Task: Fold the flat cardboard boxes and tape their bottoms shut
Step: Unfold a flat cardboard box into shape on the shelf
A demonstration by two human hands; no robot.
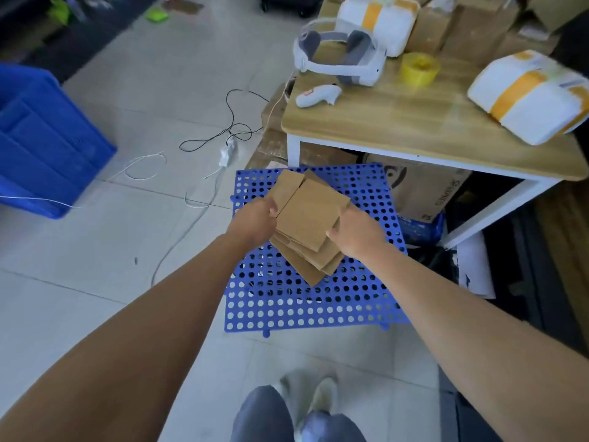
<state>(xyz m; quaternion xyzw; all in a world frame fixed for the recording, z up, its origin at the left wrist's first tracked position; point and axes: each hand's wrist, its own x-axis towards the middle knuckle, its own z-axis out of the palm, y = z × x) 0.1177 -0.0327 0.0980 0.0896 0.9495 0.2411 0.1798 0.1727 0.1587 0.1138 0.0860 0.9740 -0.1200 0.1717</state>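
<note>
A flat brown cardboard box (307, 212) is on top of a small stack of flat boxes (314, 266) over a blue perforated plastic mat (287, 307) on the floor. My left hand (255, 223) grips the top box's left edge with curled fingers. My right hand (355, 231) pinches its right edge near the lower corner. A roll of yellow tape (418, 69) stands on the wooden table to the upper right, far from both hands.
A low wooden table (398, 122) carries a white headset (341, 52), a white controller (317, 95) and taped white parcels (529, 97). Brown cartons sit behind and beneath it. A blue crate (41, 141) stands left. Cables (223, 135) trail across the tiled floor.
</note>
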